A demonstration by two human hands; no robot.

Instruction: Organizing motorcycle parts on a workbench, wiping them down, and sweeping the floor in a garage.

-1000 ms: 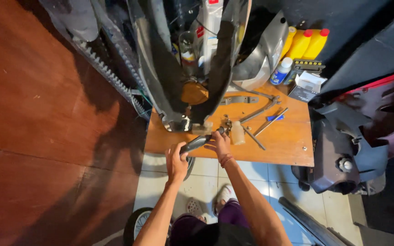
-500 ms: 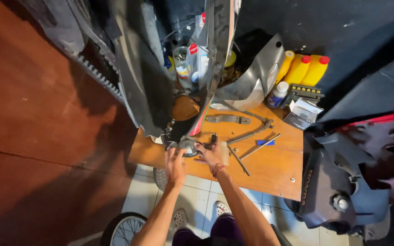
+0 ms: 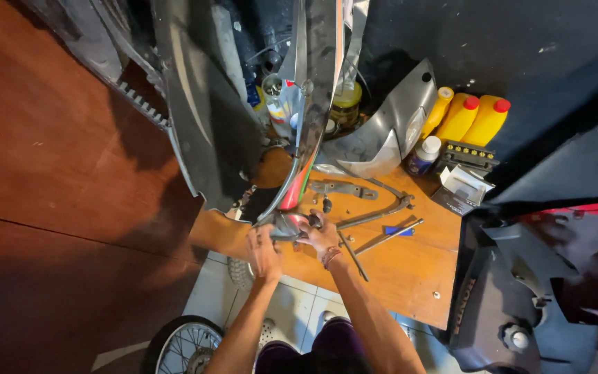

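My left hand [image 3: 264, 248] and my right hand [image 3: 322, 235] are closed around a small grey metal part [image 3: 286, 226] at the lower tip of a large black and silver motorcycle fairing [image 3: 209, 125] that stands upright on the wooden workbench [image 3: 410, 270]. The fingers of both hands hide most of the part. A red edge of the fairing [image 3: 295, 194] runs down to where my hands meet.
On the bench lie metal levers [image 3: 372, 215], a flat bracket [image 3: 344, 187], thin rods [image 3: 389, 237], a blue piece [image 3: 394, 230] and a small dark piece [image 3: 327, 205]. Yellow bottles [image 3: 475, 118], a white bottle [image 3: 423, 154], a box [image 3: 464, 185] stand behind. Dark bodywork [image 3: 520, 291] right, wheel [image 3: 181, 346] below.
The dark tube that I held across the bench edge is out of sight. My hands have moved up to the fairing's lower tip. The view has shifted left and closer to the fairing.
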